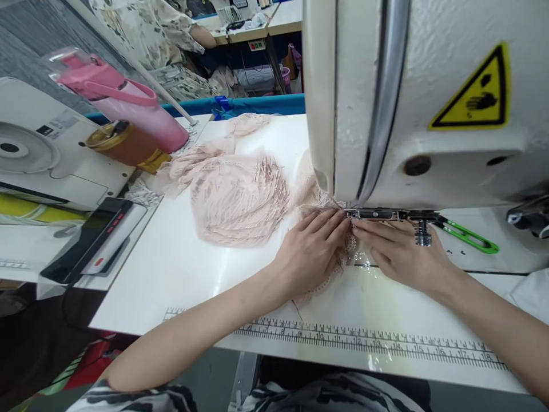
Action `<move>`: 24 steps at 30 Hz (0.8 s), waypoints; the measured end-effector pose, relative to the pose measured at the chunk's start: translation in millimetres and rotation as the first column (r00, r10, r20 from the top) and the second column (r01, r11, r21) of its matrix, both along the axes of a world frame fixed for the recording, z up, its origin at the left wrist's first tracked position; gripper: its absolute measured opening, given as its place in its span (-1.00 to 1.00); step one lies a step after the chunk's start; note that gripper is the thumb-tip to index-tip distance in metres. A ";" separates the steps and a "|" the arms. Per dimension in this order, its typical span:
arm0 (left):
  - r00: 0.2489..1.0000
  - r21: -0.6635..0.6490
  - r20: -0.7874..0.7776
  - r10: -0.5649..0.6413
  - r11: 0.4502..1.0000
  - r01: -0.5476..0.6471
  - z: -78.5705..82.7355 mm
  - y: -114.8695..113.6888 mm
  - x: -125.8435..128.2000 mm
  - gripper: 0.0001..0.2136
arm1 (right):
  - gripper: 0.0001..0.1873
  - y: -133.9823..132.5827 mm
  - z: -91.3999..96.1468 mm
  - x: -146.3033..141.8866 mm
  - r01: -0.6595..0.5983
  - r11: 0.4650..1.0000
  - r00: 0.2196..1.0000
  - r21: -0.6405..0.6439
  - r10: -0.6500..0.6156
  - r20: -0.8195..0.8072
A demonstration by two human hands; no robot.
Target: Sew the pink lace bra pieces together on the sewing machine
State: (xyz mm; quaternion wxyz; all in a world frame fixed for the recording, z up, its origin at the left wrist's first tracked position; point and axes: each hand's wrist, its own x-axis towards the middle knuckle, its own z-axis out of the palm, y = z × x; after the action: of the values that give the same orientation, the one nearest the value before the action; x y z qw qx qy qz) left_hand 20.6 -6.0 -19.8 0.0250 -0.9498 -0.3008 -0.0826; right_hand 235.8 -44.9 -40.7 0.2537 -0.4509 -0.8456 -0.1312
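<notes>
Pale pink lace fabric [345, 252] lies under the presser foot of a sewing machine [360, 103]. On top of it rests my left hand [313, 246], its fingers stretched out close together and pressing the lace down by the needle area. My right hand [394, 246] lies flat at the other side of the foot, fingers extended, its fingertips near the lace edge. The needle itself is hidden. A bundle of the same pink lace [240, 197], with many loose thread ends, spreads over the table left of my left hand.
Green thread snips [469, 234] lie right of the foot. A ruler strip [360, 341] runs along the table's front edge. At left stand a pink bottle [141, 109], an amber cup [124, 143] and a black-and-white device [94, 240]. Another person's arm [201, 37] shows behind.
</notes>
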 end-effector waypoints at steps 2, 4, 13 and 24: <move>1.000 -0.009 0.006 0.003 1.000 -0.002 -0.5 1.0 -0.6 -0.57 | -0.69 0.1 0.3 -0.6 0.010 1.000 1.000 -0.025 -0.010 -0.014; 1.000 -0.017 0.012 -0.005 1.000 0.006 -0.8 1.6 -0.9 -0.57 | -0.68 0.2 0.8 -1.0 0.008 0.999 1.000 -0.037 -0.009 -0.022; 1.000 -0.031 0.027 -0.015 0.999 0.016 -2.6 1.9 -1.0 -0.58 | -0.66 -3.5 1.7 -4.9 0.047 0.997 0.999 -0.054 -0.046 0.017; 1.000 -0.047 0.008 0.000 0.999 0.000 0.1 2.1 0.8 -0.56 | -0.68 -0.8 3.0 -3.7 0.033 0.995 0.994 0.093 -0.042 0.103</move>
State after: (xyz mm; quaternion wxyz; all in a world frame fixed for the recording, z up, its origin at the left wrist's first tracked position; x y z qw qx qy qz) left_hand 21.4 -3.9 -19.7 0.0016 -0.9497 -0.3028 -0.0796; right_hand 232.0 -45.6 -37.7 0.2269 -0.4472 -0.8422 -0.1980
